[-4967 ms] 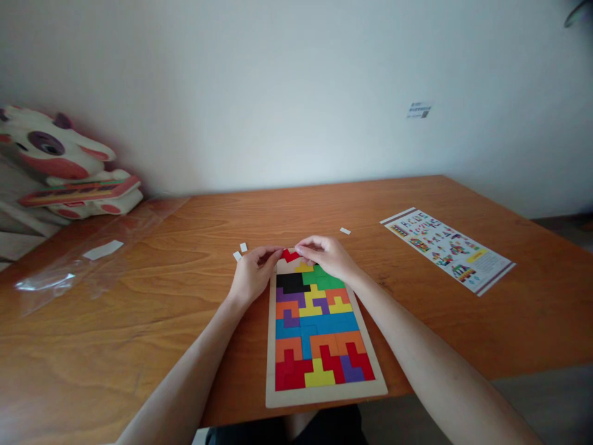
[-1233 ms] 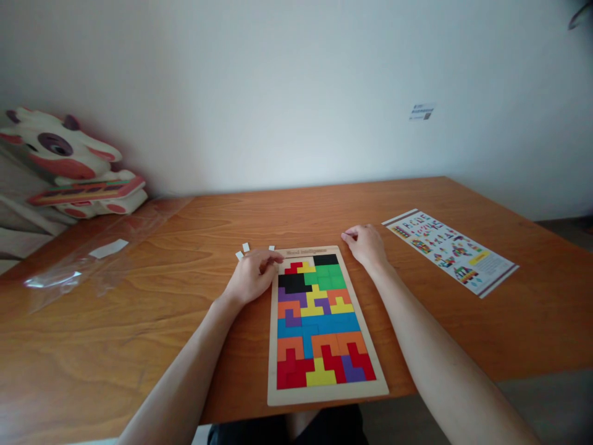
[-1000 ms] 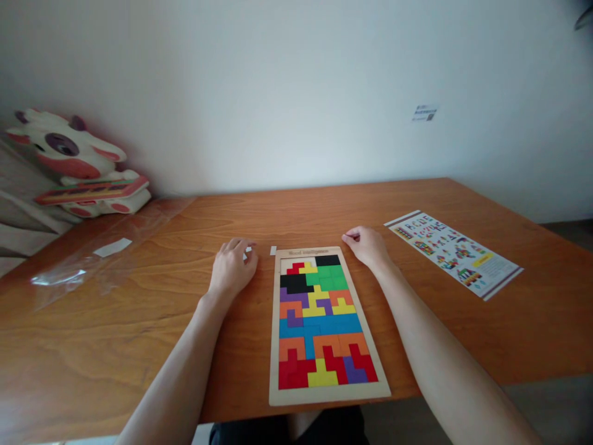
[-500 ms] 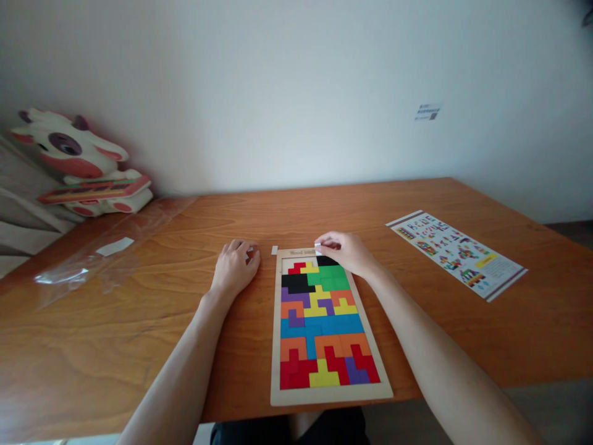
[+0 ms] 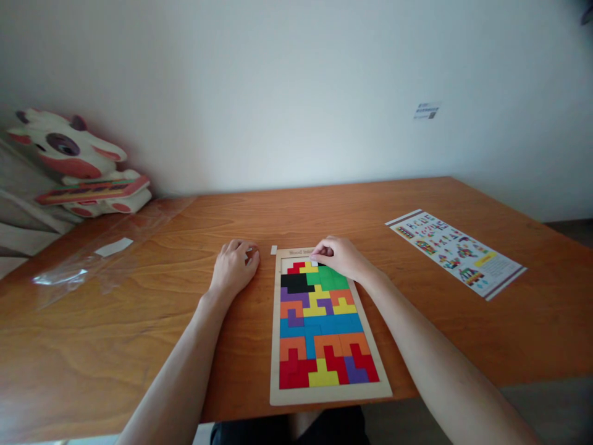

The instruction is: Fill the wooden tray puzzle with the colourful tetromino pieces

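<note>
A wooden puzzle board [image 5: 275, 346] lies near the table's front edge, filled mostly with coloured blocks; bare tray shows at its upper left. My right hand [image 5: 338, 254] is over the board's upper right, thumb and fingers pinching a small white piece [image 5: 315, 263] beside the yellow block [image 5: 307, 268]. Part of the black block there is hidden under this hand. Left of the board, my left hand [image 5: 235, 266] rests on the table with curled fingers, closed round something whitish. Another small white piece [image 5: 274, 250] lies at the board's top left corner.
A printed pattern sheet [image 5: 456, 253] lies on the right of the table [image 5: 176, 346]. At the left are a clear plastic wrapper [image 5: 69, 272] with a white label [image 5: 113, 247] and a cow-shaped toy [image 5: 88, 161] against the wall.
My right hand has moved slightly down and left with the white piece, from the board's top rim to the blocks' top row. My left hand has stayed in place.
</note>
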Available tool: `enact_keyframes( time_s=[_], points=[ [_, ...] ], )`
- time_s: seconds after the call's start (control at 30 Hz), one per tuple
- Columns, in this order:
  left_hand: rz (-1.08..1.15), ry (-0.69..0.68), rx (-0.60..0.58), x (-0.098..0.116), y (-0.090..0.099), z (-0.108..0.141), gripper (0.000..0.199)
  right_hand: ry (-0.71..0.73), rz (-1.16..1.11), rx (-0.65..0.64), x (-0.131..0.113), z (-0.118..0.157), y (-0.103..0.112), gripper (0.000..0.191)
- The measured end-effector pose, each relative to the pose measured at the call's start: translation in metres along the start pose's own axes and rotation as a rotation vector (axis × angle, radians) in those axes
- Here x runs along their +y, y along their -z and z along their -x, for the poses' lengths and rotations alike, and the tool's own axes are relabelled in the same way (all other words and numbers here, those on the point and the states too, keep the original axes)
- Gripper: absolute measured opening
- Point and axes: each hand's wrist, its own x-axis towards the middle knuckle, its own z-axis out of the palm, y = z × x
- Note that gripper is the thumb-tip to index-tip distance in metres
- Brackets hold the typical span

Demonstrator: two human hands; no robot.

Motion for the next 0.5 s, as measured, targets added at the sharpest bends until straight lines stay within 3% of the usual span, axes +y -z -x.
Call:
enact_keyframes(
  time_s=[0.33,0.5],
  points=[
    [-0.007,0.002,-0.025,-0.0011,0.0004,-0.0003,0.025,0.061,0.030,-0.011,0.0042,0.0003,-0.0025,0.010],
    [0.054,-0.049,-0.030,-0.0015,0.0004,-0.0017,0.023,0.061,0.054,-0.005,0.0009,0.0004,-0.0016,0.023]
  ],
)
